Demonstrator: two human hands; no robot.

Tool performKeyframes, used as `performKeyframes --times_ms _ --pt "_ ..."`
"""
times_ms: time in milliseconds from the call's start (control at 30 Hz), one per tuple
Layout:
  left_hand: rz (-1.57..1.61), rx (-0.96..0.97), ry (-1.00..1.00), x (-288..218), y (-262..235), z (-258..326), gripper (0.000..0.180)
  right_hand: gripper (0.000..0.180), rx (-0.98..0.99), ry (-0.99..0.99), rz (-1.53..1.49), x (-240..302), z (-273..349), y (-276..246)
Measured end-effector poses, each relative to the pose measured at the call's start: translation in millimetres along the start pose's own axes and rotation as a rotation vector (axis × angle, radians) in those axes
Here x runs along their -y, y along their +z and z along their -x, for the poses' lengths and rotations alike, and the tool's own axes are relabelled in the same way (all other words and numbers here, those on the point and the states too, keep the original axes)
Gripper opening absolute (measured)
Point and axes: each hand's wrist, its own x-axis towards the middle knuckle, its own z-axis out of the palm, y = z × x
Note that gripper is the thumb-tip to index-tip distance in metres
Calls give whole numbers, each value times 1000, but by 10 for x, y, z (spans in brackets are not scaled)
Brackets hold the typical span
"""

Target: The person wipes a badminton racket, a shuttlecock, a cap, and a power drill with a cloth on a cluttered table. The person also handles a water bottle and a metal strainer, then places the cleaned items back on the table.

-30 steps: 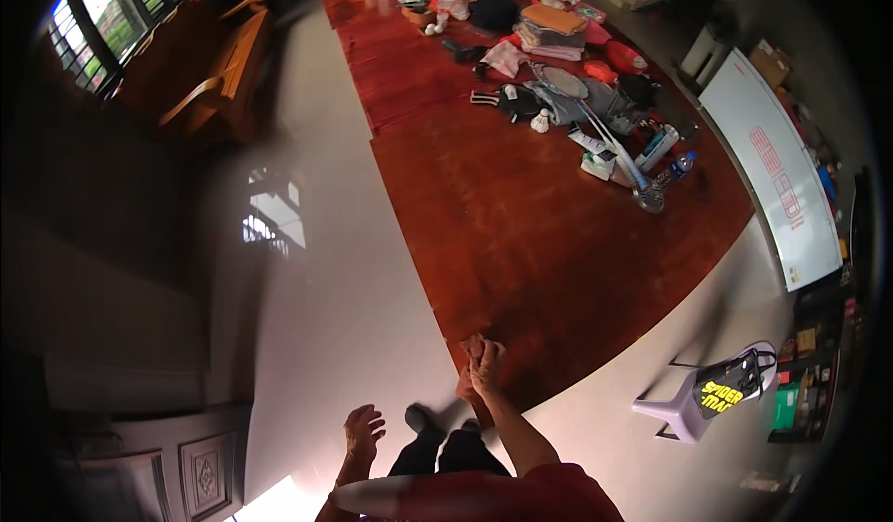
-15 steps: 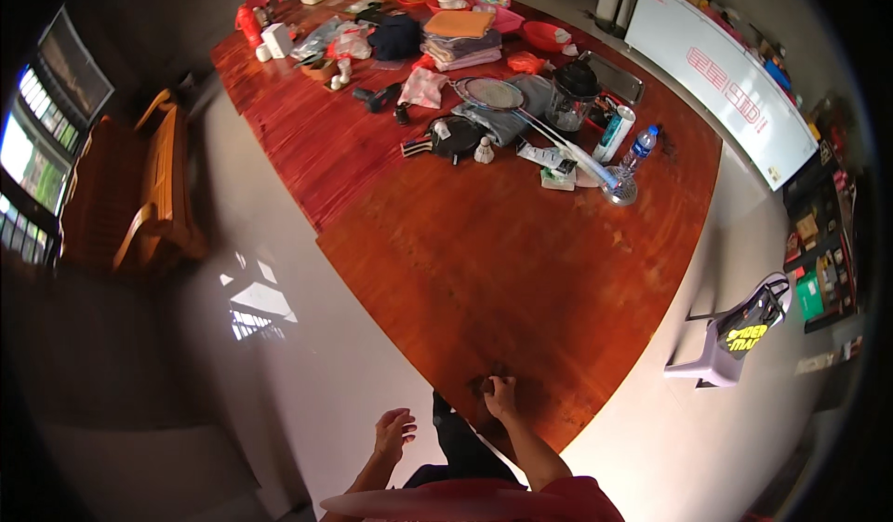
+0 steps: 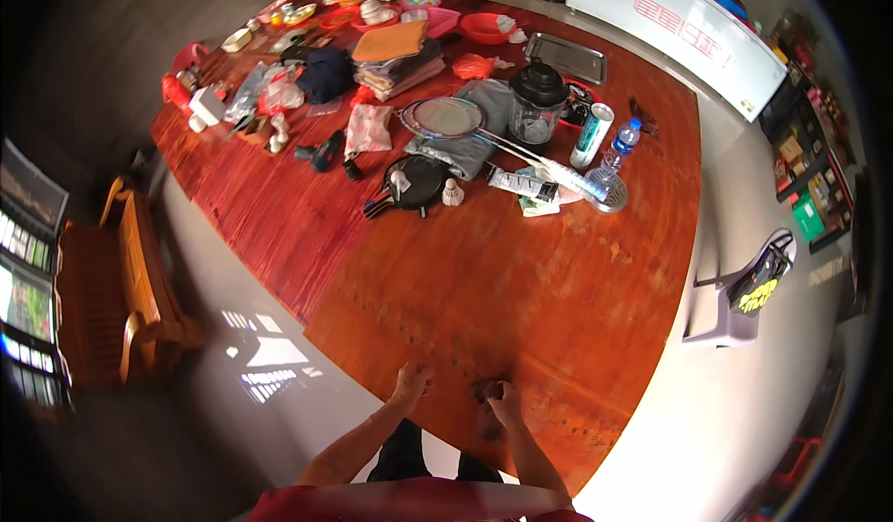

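My left hand is over the near left edge of the wooden table, its fingers loosely apart with nothing visible in them. To its right, my right hand is held low at the tabletop with its fingers closed. A small dark patch shows at its fingertips; I cannot tell whether it is an object or a shadow. Farther up the table lie a black table tennis paddle, a shuttlecock, and badminton rackets on grey cloth, apart from both hands.
A blender, a shuttlecock tube and a water bottle stand on the right. Folded towels and red basins are farther back. A wooden bench is at left, a plastic chair at right.
My left hand has moved forward and up from beside the table to over its edge. My right hand stays low at the tabletop, fingers closed. The view has shifted, bringing the tabletop things nearer and leftward.
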Motion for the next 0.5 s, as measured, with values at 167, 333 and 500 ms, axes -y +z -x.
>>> performKeyframes --times_ms 167,333,500 --pt "-479 -160 222 -628 -206 -1122 20 30 -394 17 145 420 -329 300" --pt "-898 -4 266 -1420 -432 -2119 36 28 -548 90 46 620 -577 774" --pt "-1140 -247 782 -1998 -126 -2825 44 45 -630 -90 167 724 -693 944"
